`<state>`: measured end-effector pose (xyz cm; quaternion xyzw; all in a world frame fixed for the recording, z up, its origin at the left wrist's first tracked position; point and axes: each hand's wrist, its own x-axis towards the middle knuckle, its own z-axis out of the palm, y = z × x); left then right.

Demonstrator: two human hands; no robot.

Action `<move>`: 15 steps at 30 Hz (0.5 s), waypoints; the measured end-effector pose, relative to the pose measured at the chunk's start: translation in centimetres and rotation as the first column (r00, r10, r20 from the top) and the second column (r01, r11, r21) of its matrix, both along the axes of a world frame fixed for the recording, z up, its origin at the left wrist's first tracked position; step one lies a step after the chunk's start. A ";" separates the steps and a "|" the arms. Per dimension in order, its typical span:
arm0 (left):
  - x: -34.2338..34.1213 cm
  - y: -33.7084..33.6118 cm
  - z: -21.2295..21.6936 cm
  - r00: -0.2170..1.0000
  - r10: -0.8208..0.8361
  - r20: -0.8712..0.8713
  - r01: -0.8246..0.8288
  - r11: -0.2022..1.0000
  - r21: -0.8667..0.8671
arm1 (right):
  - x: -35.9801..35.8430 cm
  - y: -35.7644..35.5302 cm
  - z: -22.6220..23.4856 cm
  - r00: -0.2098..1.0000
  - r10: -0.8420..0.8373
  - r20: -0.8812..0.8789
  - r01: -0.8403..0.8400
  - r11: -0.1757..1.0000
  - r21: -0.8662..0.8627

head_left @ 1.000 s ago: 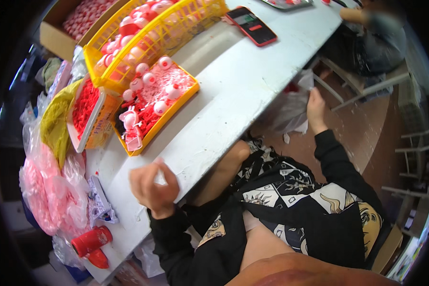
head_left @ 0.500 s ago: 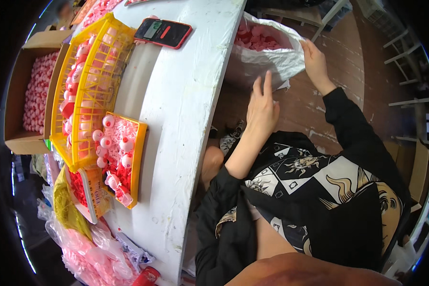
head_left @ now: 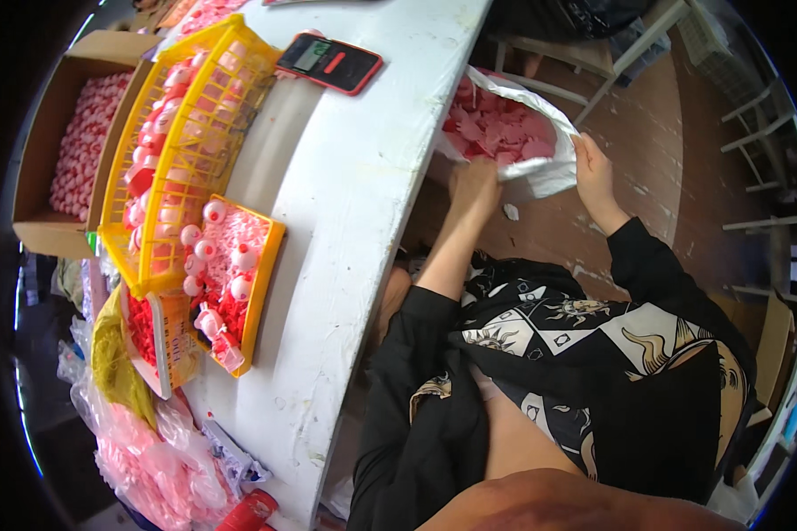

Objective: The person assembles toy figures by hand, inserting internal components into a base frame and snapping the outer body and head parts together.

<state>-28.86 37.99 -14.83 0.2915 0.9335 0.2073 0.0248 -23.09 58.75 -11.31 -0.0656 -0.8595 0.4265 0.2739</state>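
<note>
Left hand (head_left: pixel 475 188): reaches down past the tabletop edge to the near rim of the bag, fingers curled at the rim; whether the grip pinches the plastic or only rests on it I cannot tell, as the fingertips are hidden.
Right hand (head_left: pixel 591 168): at the bag's right rim, grip pressed together on the white plastic and holding that side up.
Bag (head_left: pixel 545 175): white plastic, mouth open, hanging beside the tabletop's right edge and above the floor, between the two hands.
Pink pieces (head_left: pixel 498 130): small, loose, filling the inside of the bag; too small to tell their shape.
Tabletop (head_left: pixel 345 203): white, scuffed, running from the top of the view to the bottom left.
Phone (head_left: pixel 329 62): red case, screen lit, flat on the tabletop near its far end.
Yellow basket (head_left: pixel 186 142): wire, long, on the left side of the tabletop, holding pink and white parts.
Orange tray (head_left: pixel 261 292): just below the basket, touching it, with round white and pink parts inside.
Cardboard box (head_left: pixel 53 234): left of the basket, full of pink pieces.
Floor (head_left: pixel 646 150): brown, to the right of the bag.
</note>
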 end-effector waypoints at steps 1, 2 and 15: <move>0.9 0.3 0.5 0.999 -0.003 0.052 0.000 0.999 0.047 | 0.1 0.4 -0.1 1.000 0.000 0.011 0.000 1.000 0.000; 2.3 0.4 0.9 0.994 -0.008 0.105 -0.002 0.996 0.094 | 0.1 0.7 -0.2 1.000 -0.001 0.022 0.001 1.000 0.001; 13.9 -3.9 7.7 0.974 -0.224 0.016 0.219 0.963 0.158 | 1.2 -0.2 14.7 0.860 0.286 0.423 -0.502 0.629 0.594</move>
